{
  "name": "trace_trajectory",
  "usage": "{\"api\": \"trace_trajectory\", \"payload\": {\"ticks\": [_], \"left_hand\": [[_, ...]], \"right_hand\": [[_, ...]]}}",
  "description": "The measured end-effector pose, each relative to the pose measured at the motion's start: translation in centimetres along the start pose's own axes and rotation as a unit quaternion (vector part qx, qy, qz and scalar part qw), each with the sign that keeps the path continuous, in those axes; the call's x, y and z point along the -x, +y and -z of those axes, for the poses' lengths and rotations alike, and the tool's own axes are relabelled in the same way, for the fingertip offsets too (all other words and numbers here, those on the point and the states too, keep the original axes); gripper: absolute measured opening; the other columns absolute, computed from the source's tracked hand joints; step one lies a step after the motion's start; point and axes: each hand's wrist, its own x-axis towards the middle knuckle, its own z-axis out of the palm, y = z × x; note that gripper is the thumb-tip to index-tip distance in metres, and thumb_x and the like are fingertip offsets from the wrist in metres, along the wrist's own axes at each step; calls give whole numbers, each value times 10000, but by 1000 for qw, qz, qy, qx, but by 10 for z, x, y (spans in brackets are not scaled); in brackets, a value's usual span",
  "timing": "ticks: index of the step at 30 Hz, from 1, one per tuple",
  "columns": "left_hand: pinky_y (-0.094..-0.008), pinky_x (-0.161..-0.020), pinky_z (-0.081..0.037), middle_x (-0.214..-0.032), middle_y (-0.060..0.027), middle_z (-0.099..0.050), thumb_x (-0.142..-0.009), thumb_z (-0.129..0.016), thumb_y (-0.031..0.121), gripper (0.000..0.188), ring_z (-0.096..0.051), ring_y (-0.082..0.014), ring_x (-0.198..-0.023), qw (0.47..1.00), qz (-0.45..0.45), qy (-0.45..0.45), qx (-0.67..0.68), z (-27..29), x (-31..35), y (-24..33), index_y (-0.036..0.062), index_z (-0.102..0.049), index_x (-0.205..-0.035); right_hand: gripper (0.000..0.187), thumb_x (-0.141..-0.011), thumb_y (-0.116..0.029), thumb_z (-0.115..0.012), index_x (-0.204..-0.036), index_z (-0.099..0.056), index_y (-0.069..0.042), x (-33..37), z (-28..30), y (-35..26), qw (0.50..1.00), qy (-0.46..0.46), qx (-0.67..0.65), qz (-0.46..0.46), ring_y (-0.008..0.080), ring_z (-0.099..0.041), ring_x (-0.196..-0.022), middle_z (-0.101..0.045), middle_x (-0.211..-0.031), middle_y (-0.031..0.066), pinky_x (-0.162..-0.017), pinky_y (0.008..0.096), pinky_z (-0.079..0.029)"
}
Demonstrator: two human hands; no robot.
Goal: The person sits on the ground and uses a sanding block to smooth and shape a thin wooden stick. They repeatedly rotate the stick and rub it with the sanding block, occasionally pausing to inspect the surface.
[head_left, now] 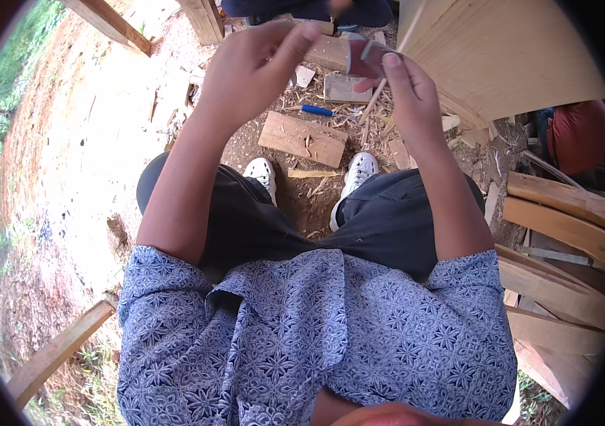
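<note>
My right hand (414,96) is closed, pinching a folded piece of reddish-brown sandpaper (366,62) between thumb and fingers. A thin wooden stick (379,94) slants past these fingers, beside the sandpaper; whether the hand grips it too is hard to tell. Raised to the left, my left hand (249,74) is slightly blurred, its thumb held apart and nothing visible in it. Some of its fingers are hidden behind the hand. Below the hands, a flat wooden block (304,138) and a blue-handled tool (316,110) lie on the ground.
Wood shavings and offcuts litter the ground around my white shoes (360,170). A large pale wooden panel (508,53) stands at the upper right. Curved wooden pieces (561,220) are stacked on the right. Another person's dark-clothed legs (366,13) show at the far edge.
</note>
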Motion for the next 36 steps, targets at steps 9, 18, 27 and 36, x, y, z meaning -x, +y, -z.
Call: {"api": "trace_trajectory", "payload": {"ticks": [9, 18, 27, 36], "left_hand": [[-261, -804, -532, -889, -46, -720, -1010, -565, 315, 365, -673, -112, -828, 958, -4, -87, 275, -19, 0, -9, -3, -673, -1154], [-272, -741, -570, -816, -62, -706, -1004, -581, 274, 312, -690, -140, -743, 923, 3, -1, 385, 1, 0, -18, -9, -694, -1071], [-272, -774, -533, -865, -75, -728, -992, -602, 292, 319, -682, -111, -811, 937, -38, 4, 347, -6, -4, -5, -8, -691, -1052], [-285, -768, -542, -855, -43, -706, -1031, -536, 266, 298, -676, -128, -809, 948, -35, -58, 310, -17, -6, -3, 2, -675, -1049]], "right_hand": [[320, -1031, -290, -503, -996, -651, -9, 33, -45, 18, 971, -214, 102, -34, 122, -617, -694, -673, -751, 59, -654, 297, -471], [313, -998, -293, -557, -982, -678, -4, 47, -56, 18, 972, -211, 97, 26, 124, -662, -703, -709, -756, 68, -647, 293, -492], [281, -1025, -245, -517, -1051, -632, 11, 37, -58, 19, 980, -172, 98, 37, 113, -652, -691, -686, -798, 58, -636, 280, -479], [303, -1005, -293, -537, -930, -673, -33, 34, -54, 16, 992, -118, 42, 21, 167, -674, -656, -688, -715, 67, -616, 325, -494]]}}
